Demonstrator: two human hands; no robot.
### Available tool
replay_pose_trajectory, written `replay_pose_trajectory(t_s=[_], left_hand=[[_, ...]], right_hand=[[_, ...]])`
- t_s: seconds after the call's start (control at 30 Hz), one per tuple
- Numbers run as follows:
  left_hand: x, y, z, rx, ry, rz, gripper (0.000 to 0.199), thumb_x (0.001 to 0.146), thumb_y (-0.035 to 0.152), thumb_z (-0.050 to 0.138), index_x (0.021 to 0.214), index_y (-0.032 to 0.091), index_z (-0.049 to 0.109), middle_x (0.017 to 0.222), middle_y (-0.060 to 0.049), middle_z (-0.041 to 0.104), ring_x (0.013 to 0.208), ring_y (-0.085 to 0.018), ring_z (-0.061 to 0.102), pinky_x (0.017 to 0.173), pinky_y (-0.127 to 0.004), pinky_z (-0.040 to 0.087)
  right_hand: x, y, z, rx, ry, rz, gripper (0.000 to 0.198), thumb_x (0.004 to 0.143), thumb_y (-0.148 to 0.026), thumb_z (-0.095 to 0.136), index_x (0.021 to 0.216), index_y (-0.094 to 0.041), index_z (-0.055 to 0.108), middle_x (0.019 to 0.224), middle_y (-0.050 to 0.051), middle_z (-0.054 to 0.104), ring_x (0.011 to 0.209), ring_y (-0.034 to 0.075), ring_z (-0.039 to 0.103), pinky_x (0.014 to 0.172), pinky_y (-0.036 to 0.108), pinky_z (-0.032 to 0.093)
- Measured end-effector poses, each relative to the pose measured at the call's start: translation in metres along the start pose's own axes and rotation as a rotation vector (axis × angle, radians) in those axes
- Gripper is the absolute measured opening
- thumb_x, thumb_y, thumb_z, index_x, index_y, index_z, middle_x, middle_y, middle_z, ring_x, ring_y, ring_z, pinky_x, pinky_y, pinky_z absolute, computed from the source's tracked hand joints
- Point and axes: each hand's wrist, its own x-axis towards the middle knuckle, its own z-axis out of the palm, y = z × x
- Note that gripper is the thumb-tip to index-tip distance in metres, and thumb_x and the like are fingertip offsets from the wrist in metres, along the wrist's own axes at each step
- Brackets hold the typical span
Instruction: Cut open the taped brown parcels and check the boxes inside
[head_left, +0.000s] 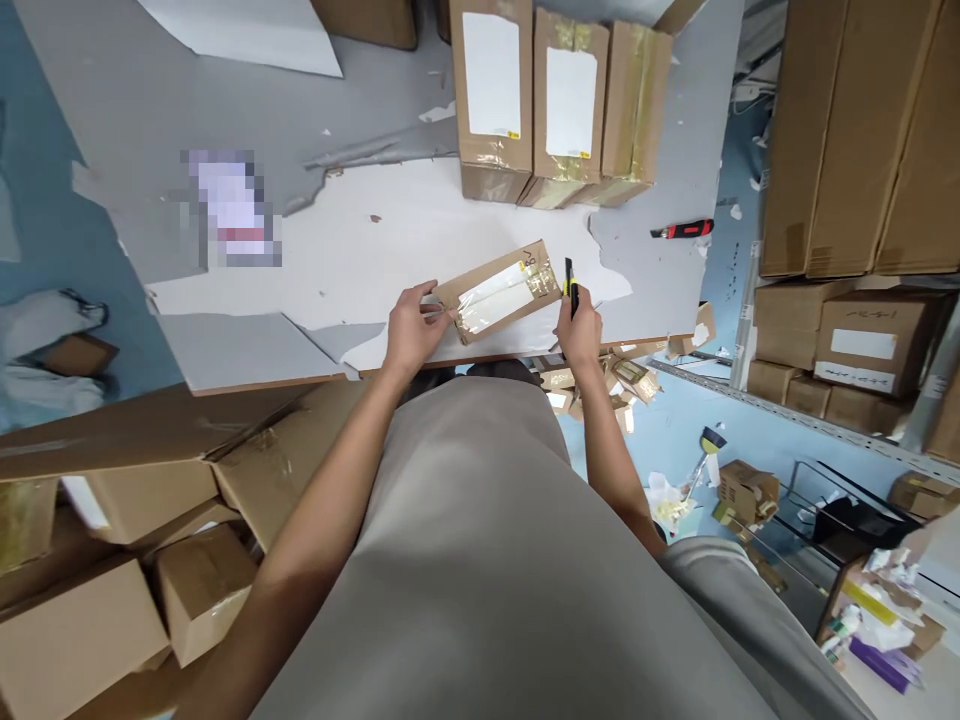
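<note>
A small taped cardboard box [519, 285] with a white label lies at a slant on the table, near its front edge. My left hand [415, 328] grips the box's left end, thumb and fingers closed on it. In my right hand [580, 332] is a black and yellow utility knife [574, 290], held beside the box's right end and pointing up and away from me. Whether the knife touches the box I cannot tell. Handwriting and clear tape show on the right part of the box.
Three taller taped boxes [564, 110] stand at the back of the table. A red and black utility knife [684, 230] lies to the right. A blurred pale item [234, 205] is at left. Boxes fill a large carton [285, 450] at lower left and a shelf [825, 415] at right.
</note>
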Motion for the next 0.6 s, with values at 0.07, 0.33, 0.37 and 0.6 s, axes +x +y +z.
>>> replay_pose_trajectory(t_s=[0.07,0.33,0.37,0.6], left_hand=[[0.001,-0.002,0.004,-0.041,0.027,-0.021,0.068,0.09,0.029,0.085,0.155,0.022,0.064,0.153,-0.018,0.069,0.115,-0.03,0.081,0.101,-0.047,0.072],[-0.02,0.011,0.029,-0.064,0.202,0.099,0.042,0.103,0.047,0.076,0.14,0.029,0.068,0.166,-0.015,0.06,0.133,-0.031,0.076,0.108,-0.049,0.071],[-0.024,0.012,0.032,-0.051,0.2,0.1,0.042,0.103,0.052,0.076,0.138,0.028,0.07,0.168,-0.015,0.058,0.135,-0.032,0.075,0.107,-0.049,0.072],[-0.035,0.01,0.039,-0.112,0.183,0.089,0.065,0.097,0.069,0.081,0.149,0.032,0.068,0.179,-0.014,0.05,0.144,-0.034,0.069,0.11,-0.05,0.07]], right_hand=[[0.005,0.01,0.009,0.096,-0.043,-0.006,0.057,0.123,-0.041,0.021,0.159,-0.017,0.058,0.116,0.018,0.085,0.097,0.03,0.082,0.088,0.038,0.063],[-0.002,0.027,0.0,0.094,0.02,-0.115,0.061,0.119,-0.035,0.025,0.168,-0.017,0.056,0.148,0.024,0.076,0.126,0.036,0.078,0.102,0.046,0.064],[0.003,0.029,-0.004,0.081,-0.022,-0.19,0.06,0.12,-0.035,0.026,0.17,-0.019,0.055,0.148,0.022,0.077,0.127,0.036,0.078,0.102,0.044,0.064],[0.049,-0.013,-0.031,-0.291,-0.406,-0.745,0.049,0.123,-0.033,0.038,0.165,-0.027,0.063,0.14,0.016,0.081,0.119,0.032,0.077,0.095,0.04,0.057]])
